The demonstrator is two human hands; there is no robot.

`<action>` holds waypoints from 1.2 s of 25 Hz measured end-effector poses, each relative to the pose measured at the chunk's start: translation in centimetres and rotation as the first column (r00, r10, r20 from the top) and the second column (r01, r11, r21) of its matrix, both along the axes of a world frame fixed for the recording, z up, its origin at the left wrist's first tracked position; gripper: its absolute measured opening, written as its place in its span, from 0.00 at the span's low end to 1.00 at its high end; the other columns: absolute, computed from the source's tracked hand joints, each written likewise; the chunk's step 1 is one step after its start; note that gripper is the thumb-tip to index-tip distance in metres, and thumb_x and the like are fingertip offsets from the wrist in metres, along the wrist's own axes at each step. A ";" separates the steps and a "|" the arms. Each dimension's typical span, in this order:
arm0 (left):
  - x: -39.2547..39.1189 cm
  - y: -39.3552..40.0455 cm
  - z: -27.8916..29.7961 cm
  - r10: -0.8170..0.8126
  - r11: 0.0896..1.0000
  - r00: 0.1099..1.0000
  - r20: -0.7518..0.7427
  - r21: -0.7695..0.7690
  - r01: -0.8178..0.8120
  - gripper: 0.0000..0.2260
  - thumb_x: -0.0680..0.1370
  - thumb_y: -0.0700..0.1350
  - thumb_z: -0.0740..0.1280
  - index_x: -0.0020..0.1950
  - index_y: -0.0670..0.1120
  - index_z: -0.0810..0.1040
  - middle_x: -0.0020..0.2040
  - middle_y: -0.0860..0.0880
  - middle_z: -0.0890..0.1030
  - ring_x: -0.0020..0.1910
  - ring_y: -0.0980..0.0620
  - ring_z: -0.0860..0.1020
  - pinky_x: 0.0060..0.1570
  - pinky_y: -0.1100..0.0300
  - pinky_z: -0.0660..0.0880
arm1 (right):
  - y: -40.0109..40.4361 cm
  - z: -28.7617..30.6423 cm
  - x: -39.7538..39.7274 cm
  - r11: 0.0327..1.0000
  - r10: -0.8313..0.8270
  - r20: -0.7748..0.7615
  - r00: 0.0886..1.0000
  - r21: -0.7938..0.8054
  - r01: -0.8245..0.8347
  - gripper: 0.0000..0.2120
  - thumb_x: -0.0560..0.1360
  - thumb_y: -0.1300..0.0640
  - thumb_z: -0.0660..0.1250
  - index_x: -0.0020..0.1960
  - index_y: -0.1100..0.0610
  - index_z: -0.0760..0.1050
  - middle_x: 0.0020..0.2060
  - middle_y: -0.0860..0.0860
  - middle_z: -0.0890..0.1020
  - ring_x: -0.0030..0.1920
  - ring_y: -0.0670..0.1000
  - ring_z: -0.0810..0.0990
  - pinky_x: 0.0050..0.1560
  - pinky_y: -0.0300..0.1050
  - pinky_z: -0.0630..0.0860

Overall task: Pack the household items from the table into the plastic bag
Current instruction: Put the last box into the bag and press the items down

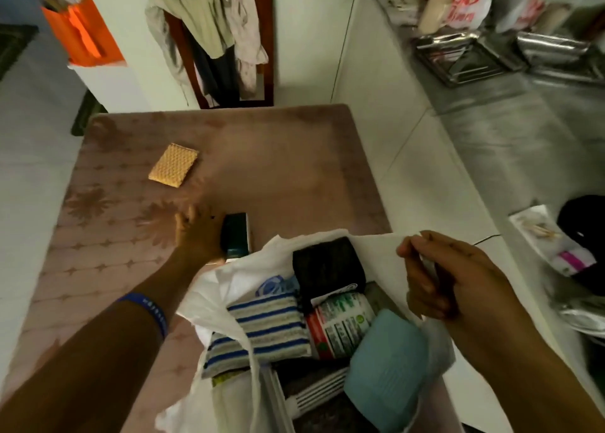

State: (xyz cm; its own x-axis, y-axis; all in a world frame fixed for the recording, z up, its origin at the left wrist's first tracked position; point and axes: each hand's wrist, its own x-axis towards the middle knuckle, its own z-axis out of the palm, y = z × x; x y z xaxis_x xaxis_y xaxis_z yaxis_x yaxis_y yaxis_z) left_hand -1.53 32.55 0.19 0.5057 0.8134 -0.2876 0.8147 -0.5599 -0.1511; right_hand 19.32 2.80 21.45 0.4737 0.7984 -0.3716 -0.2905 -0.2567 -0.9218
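Observation:
A white plastic bag point(370, 246) stands open at the table's near edge. Inside it lie a blue-striped cloth point(268, 321), a black pouch point(327, 265), a labelled can point(340, 324) and a light blue roll point(386, 370). My right hand point(448, 278) pinches the bag's right rim and holds it up. My left hand point(196, 236) rests on a dark teal box point(235, 234) just beyond the bag, fingers around its left side. A yellow sponge point(173, 165) lies alone farther back on the left.
The table point(294, 177) has a pink flowered cover. A chair draped with clothes point(216, 36) stands behind it. A steel counter point(523, 131) with trays and bags runs along the right. An orange bag point(82, 29) sits at the far left.

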 end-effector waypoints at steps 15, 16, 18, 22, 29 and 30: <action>-2.2 -25.4 20.8 0.313 0.807 0.679 0.664 -0.563 0.180 0.38 0.70 0.66 0.67 0.76 0.57 0.58 0.73 0.57 0.65 0.69 0.60 0.67 0.65 0.65 0.68 | -3.3 3.7 0.6 0.995 0.098 -0.044 0.994 -0.001 -0.098 0.11 0.76 0.58 0.59 0.45 0.64 0.76 0.23 0.51 0.67 0.19 0.46 0.59 0.22 0.38 0.55; -3.4 -25.6 20.3 0.329 0.881 0.592 0.736 -0.466 0.089 0.34 0.71 0.67 0.66 0.73 0.57 0.64 0.71 0.57 0.67 0.67 0.61 0.68 0.64 0.64 0.70 | -3.6 3.7 0.6 0.994 0.106 -0.029 0.994 -0.011 -0.106 0.11 0.77 0.59 0.59 0.47 0.65 0.76 0.22 0.51 0.68 0.19 0.46 0.60 0.22 0.38 0.55; -6.2 -26.2 18.6 0.331 0.939 0.597 0.730 -0.190 -0.288 0.32 0.71 0.65 0.69 0.70 0.53 0.69 0.68 0.51 0.71 0.64 0.51 0.72 0.62 0.52 0.73 | -3.8 3.9 0.3 0.992 0.123 -0.008 0.992 -0.007 -0.123 0.11 0.77 0.59 0.59 0.47 0.65 0.76 0.22 0.50 0.69 0.19 0.46 0.60 0.21 0.38 0.56; -8.5 -27.0 17.9 0.716 0.697 0.327 0.618 -0.598 -0.397 0.10 0.76 0.45 0.70 0.55 0.43 0.80 0.38 0.50 0.83 0.35 0.50 0.79 0.35 0.58 0.79 | -3.4 4.2 -0.4 0.985 0.169 -0.035 0.985 -0.016 -0.170 0.12 0.79 0.61 0.56 0.45 0.64 0.75 0.19 0.49 0.70 0.16 0.45 0.63 0.18 0.35 0.59; -7.3 -23.5 28.7 0.731 0.632 -0.308 0.609 -0.775 -0.031 0.10 0.80 0.40 0.60 0.48 0.40 0.81 0.24 0.52 0.63 0.22 0.56 0.60 0.20 0.64 0.60 | -1.8 6.6 -0.1 0.984 0.078 -0.013 0.997 0.162 -0.075 0.10 0.75 0.60 0.58 0.38 0.59 0.74 0.21 0.49 0.65 0.18 0.45 0.60 0.20 0.37 0.56; -7.3 -23.0 29.1 0.697 0.667 -0.290 0.656 -0.741 -0.072 0.11 0.80 0.40 0.60 0.47 0.40 0.81 0.24 0.51 0.65 0.22 0.55 0.62 0.20 0.64 0.63 | -1.6 6.8 0.1 0.978 0.081 0.008 0.997 0.190 -0.081 0.09 0.75 0.60 0.59 0.38 0.60 0.74 0.20 0.49 0.66 0.19 0.45 0.60 0.20 0.37 0.57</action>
